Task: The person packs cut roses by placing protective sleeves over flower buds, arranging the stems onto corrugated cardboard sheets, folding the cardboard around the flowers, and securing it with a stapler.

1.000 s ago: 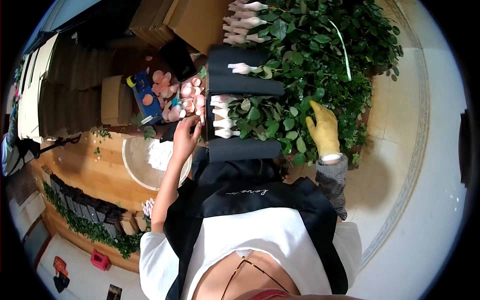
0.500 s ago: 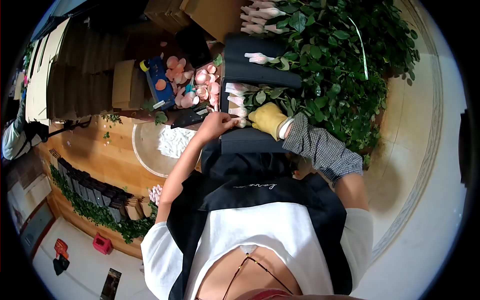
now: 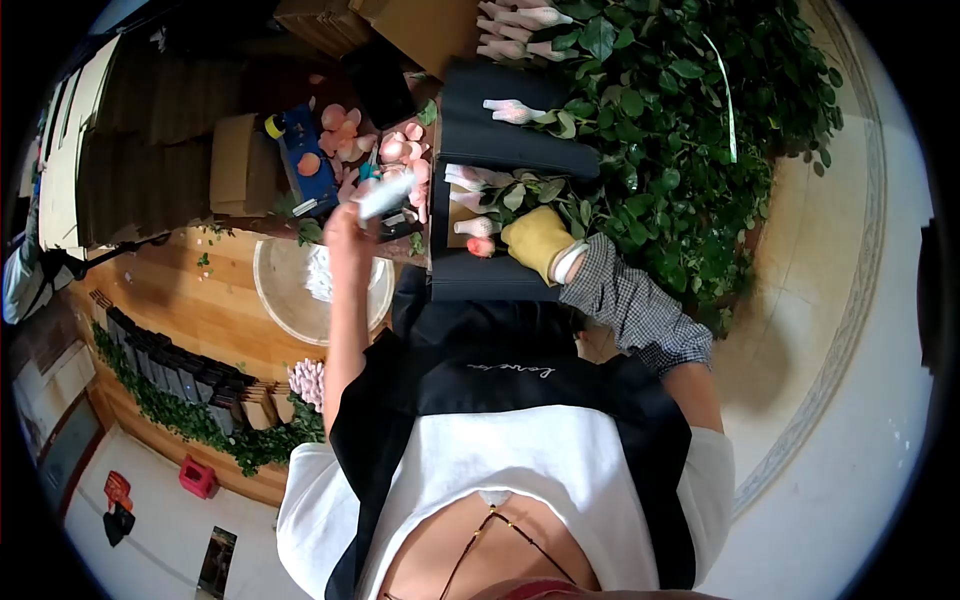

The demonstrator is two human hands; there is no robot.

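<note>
My right hand (image 3: 542,243), in a yellow glove, is closed around the stem of a rose (image 3: 481,246). Its bare reddish-pink bud sticks out to the left over a black padded box edge (image 3: 500,279). My bare left hand (image 3: 350,235) is raised above the petals, gripping a pale bud net (image 3: 386,196) blurred by motion. Beside the bare bud lie several roses with netted buds (image 3: 474,228) in the black box. Another netted pair (image 3: 512,111) rests on the black padded block (image 3: 520,145) behind.
Loose pink petals (image 3: 400,150), a blue box (image 3: 308,165) and a dark phone (image 3: 378,85) lie at the left. A round basin (image 3: 270,290) of white nets stands below. Leafy rose stems (image 3: 670,150) spread to the right; cardboard (image 3: 240,165) is stacked at left.
My left hand has moved up and left from the rose, carrying the net away. The rose's bud is now uncovered. My gloved right hand has stayed almost in place.
</note>
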